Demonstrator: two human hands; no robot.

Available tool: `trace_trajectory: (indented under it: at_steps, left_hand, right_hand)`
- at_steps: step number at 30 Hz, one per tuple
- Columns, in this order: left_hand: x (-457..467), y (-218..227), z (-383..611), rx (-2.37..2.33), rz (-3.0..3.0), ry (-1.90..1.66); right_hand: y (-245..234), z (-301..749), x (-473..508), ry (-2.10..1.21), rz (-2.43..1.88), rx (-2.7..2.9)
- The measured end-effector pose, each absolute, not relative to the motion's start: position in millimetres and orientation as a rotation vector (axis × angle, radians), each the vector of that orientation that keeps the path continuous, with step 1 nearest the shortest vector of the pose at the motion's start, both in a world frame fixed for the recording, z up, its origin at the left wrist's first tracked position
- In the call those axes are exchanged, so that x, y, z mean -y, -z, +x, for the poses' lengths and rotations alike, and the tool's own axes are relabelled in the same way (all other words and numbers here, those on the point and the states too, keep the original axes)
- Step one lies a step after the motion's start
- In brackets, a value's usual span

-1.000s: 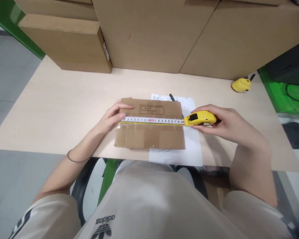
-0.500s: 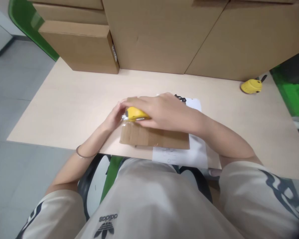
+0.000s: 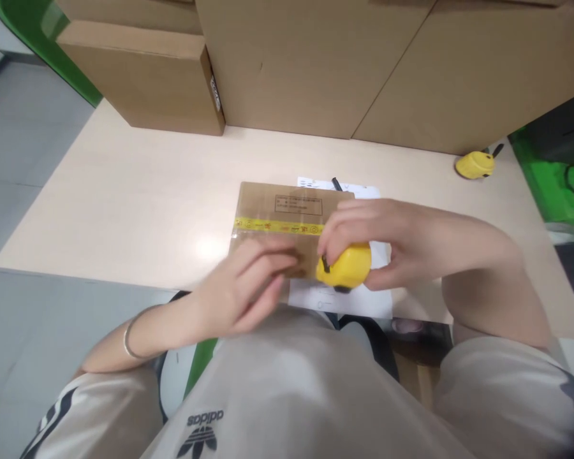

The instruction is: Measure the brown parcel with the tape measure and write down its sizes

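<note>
As I follow from a distance through the head view, the white numbered blade that a second ago lay across the flat brown cardboard box (image 3: pixel 261 201) no longer shows. What crosses its top now is a yellow strip with red and black printing (image 3: pixel 275 227), running from the left edge to the right hand (image 3: pixel 385 233). I judge that no length can be read off at this moment.

The right hand's fingers are curled firmly around the yellow tape measure with black parts (image 3: pixel 351 268), which has swung down to the box's near right part and sits tilted above the white written sheet (image 3: pixel 339 303). Whether it touches the box, I can't make out.

The left hand (image 3: pixel 242 287) has come off the box's left edge to its near side; its fingers are blurred, loosely bent, with a gap to the thumb, and I see nothing in them. Their contact with the cardboard is unclear. A second yellow tape measure (image 3: pixel 475 165) stands well apart, at the pale tabletop's (image 3: pixel 148 210) far right.
</note>
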State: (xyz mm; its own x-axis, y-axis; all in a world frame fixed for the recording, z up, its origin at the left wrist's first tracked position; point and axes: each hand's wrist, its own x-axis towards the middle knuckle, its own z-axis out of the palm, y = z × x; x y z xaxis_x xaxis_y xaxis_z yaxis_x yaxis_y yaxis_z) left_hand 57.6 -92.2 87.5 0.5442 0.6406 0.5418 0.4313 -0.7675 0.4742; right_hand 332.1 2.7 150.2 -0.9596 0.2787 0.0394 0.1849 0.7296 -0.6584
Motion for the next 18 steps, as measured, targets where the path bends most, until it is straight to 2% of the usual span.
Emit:
trace_trajectory:
  at_steps: [7,12,18]
  left_hand:
    - [90,-59,77,-0.788,2.680,-0.840]
    - [89,-61,73,-0.708,2.886,-0.699]
    - [93,-62,77,-0.794,2.923,-0.644]
  right_hand:
    - [-137,326,1,-1.030,-0.409,2.852]
    - [-143,324,-38,-1.091,-0.428,2.856]
    - [-149,323,-99,-1.105,-0.849,2.738]
